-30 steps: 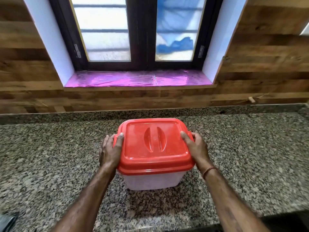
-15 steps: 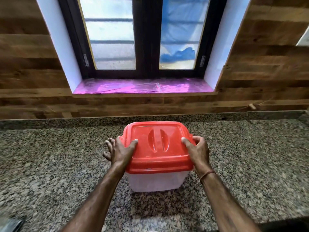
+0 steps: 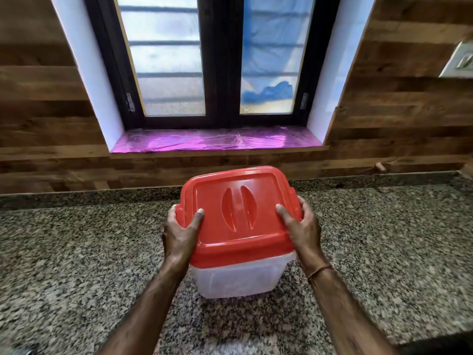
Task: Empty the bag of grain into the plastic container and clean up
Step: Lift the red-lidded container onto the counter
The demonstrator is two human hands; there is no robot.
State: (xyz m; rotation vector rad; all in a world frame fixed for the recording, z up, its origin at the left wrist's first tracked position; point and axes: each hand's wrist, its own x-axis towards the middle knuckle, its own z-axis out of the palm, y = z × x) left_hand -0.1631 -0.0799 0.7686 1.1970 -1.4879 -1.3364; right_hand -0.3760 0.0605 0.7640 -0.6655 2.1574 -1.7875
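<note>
A clear plastic container (image 3: 238, 279) with a red lid (image 3: 238, 213) is held between both hands over the speckled granite counter (image 3: 76, 252), tilted slightly and seemingly raised off the stone. My left hand (image 3: 180, 233) grips the lid's left edge, thumb on top, fingers hidden round the side. My right hand (image 3: 300, 226) grips the lid's right edge the same way. The lid is closed. No grain bag is in view.
A wood-panelled wall with a dark-framed window (image 3: 217, 60) and a purple-lined sill (image 3: 217, 142) rises behind the counter. A white switch plate (image 3: 460, 62) is on the right wall. A dark object (image 3: 15, 351) shows at the bottom left corner.
The container has risen and come closer, tilting a little. My left hand shifted from the container's side onto the lid edge, thumb now on top. My right hand kept its hold.
</note>
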